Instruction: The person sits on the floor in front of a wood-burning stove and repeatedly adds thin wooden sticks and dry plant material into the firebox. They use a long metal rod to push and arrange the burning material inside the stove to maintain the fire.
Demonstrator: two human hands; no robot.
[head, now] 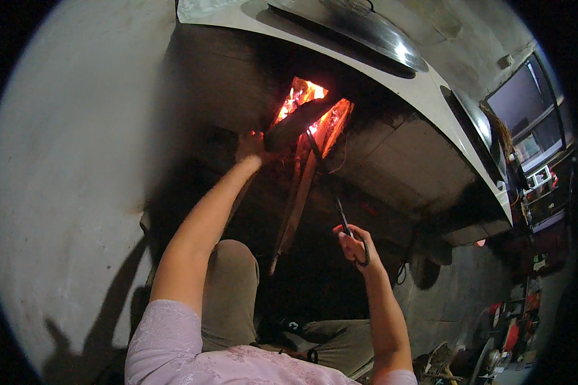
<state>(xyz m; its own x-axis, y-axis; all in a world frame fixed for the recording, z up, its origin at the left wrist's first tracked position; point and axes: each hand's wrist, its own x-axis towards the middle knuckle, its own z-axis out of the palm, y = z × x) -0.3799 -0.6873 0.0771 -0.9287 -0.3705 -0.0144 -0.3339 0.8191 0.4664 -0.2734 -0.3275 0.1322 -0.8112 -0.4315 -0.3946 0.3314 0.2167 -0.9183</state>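
A fire [289,103] burns inside the square mouth of a masonry stove. Across that opening slants a dark, thick log [301,120], its far end among the flames. My left hand [251,146] grips its near end. In my right hand [357,248] are the looped handles of long metal fire tongs [338,204]; they reach up to the fire mouth, where their tips are hard to make out. Between my hands, long wooden sticks [301,197] stick out of the fire and slope down toward the floor.
Above the fire mouth runs the stove's pale countertop edge [356,67], carrying a large metal wok lid [366,33] and a second lid [472,113]. A plastered wall [77,144] stands close on the left. Clutter [505,332] lies at lower right, below a window [530,110].
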